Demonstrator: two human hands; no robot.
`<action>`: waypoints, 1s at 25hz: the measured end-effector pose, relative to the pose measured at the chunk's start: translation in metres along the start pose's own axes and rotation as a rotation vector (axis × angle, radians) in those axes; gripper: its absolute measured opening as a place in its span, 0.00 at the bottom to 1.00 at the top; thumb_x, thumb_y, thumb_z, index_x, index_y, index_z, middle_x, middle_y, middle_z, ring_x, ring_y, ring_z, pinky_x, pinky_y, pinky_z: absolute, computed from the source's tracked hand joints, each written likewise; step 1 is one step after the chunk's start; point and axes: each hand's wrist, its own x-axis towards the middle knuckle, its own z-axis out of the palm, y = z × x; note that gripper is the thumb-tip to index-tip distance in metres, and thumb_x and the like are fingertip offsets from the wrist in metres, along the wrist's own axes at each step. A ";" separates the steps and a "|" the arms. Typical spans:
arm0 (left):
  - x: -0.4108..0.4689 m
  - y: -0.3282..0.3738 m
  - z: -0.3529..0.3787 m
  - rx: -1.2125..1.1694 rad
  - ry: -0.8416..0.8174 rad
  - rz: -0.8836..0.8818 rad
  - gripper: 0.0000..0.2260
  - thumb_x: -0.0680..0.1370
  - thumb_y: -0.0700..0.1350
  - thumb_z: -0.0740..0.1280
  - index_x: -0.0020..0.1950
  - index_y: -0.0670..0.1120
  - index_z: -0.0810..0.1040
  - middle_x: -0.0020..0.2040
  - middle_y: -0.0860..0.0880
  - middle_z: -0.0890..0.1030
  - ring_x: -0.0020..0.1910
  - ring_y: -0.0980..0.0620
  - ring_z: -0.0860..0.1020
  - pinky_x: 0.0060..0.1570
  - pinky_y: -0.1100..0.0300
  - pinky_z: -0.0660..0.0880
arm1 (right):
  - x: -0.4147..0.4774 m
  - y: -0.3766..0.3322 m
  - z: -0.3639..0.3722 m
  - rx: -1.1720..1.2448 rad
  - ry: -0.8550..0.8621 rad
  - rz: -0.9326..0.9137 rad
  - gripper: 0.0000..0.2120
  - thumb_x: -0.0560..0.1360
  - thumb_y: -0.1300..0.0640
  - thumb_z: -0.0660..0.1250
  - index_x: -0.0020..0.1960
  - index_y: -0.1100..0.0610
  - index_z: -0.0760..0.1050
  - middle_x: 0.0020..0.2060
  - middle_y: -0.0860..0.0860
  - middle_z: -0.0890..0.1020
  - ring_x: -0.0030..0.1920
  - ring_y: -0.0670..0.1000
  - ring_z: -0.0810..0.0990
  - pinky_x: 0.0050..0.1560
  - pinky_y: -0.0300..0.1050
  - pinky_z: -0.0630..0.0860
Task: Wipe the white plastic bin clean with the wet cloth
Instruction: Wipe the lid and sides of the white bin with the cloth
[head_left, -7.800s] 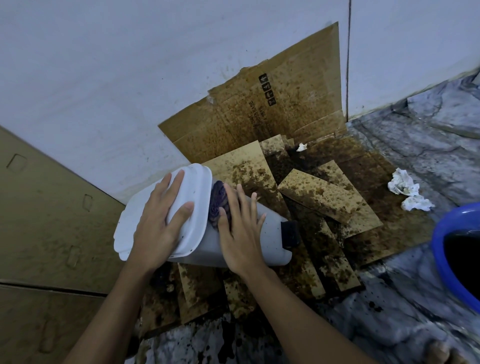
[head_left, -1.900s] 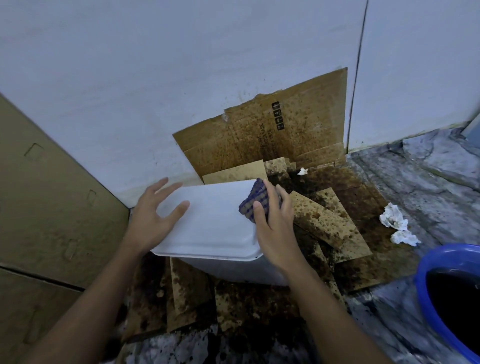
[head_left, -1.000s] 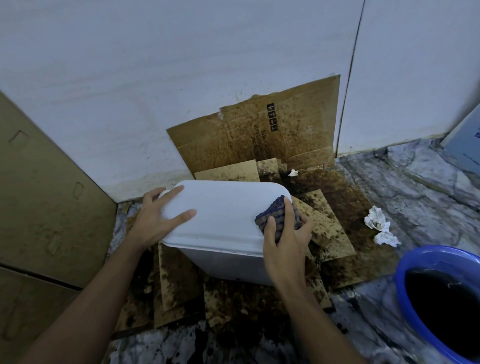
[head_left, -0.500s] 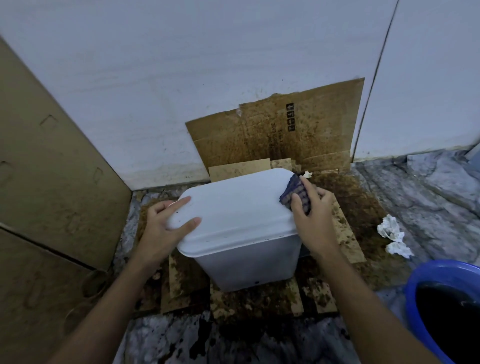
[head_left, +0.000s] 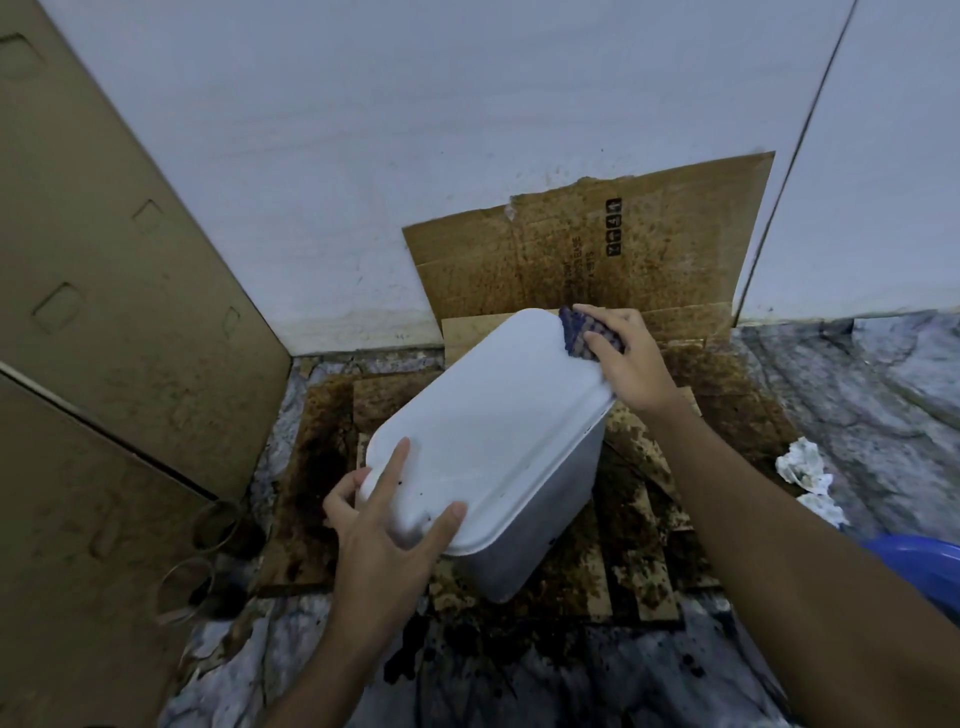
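- Right hand (head_left: 631, 364) pinches the cloth (head_left: 579, 338) in curled fingers, pressing it on the far corner of the bin (head_left: 493, 431) lid.
- Bin stands on stained cardboard (head_left: 644, 561) by the wall.
- Left hand (head_left: 384, 525) clasps the near corner, index finger flat on top.
- Best: firm overlapping strokes along the rim, bin braced.

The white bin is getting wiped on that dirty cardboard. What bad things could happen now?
The white bin stands on stained, uneven cardboard, held only at one corner by the left hand, so a hard push might tip it. The right hand presses the cloth at the bin's far edge; it could slip onto the dirty cardboard and carry grime back. Dark specks near the left hand may get missed.
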 end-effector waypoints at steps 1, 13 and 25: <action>-0.005 -0.003 0.004 -0.001 0.006 0.011 0.32 0.66 0.67 0.73 0.67 0.77 0.63 0.68 0.60 0.54 0.66 0.51 0.63 0.61 0.56 0.72 | 0.004 0.001 0.000 -0.010 -0.021 0.002 0.16 0.84 0.59 0.61 0.70 0.52 0.75 0.59 0.55 0.71 0.57 0.44 0.72 0.57 0.25 0.66; 0.012 -0.022 -0.018 0.163 -0.123 0.034 0.18 0.72 0.74 0.62 0.61 0.81 0.65 0.60 0.57 0.60 0.61 0.51 0.67 0.59 0.49 0.76 | -0.010 0.008 0.022 -0.179 0.069 0.091 0.19 0.83 0.48 0.58 0.73 0.43 0.69 0.64 0.54 0.65 0.69 0.56 0.59 0.74 0.59 0.59; 0.145 -0.005 -0.011 0.369 -0.476 0.294 0.29 0.77 0.70 0.60 0.77 0.69 0.59 0.77 0.54 0.64 0.75 0.52 0.63 0.71 0.53 0.65 | -0.112 -0.045 0.093 -0.181 0.218 0.239 0.27 0.82 0.40 0.55 0.79 0.35 0.51 0.79 0.45 0.45 0.77 0.60 0.50 0.71 0.65 0.63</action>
